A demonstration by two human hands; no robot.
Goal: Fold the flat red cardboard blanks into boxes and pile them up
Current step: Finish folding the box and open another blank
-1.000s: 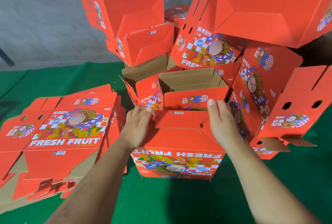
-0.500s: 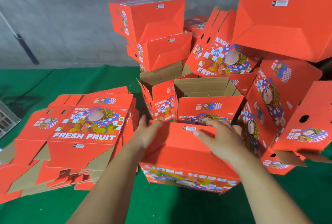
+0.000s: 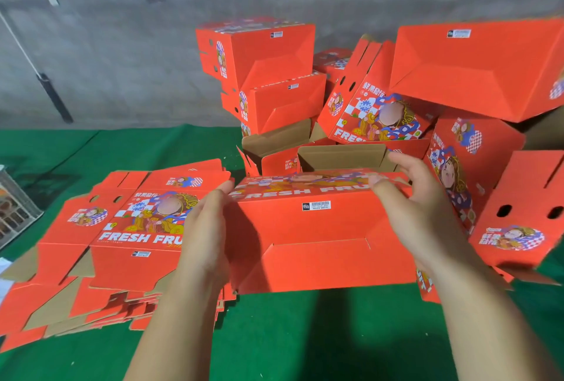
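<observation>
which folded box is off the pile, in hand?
The box held between both hands, barcode bottom facing the camera; the others lie heaped behind it.

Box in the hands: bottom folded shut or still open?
Shut. The held box shows its bottom toward the camera, flaps closed flat, no cardboard interior visible.
</observation>
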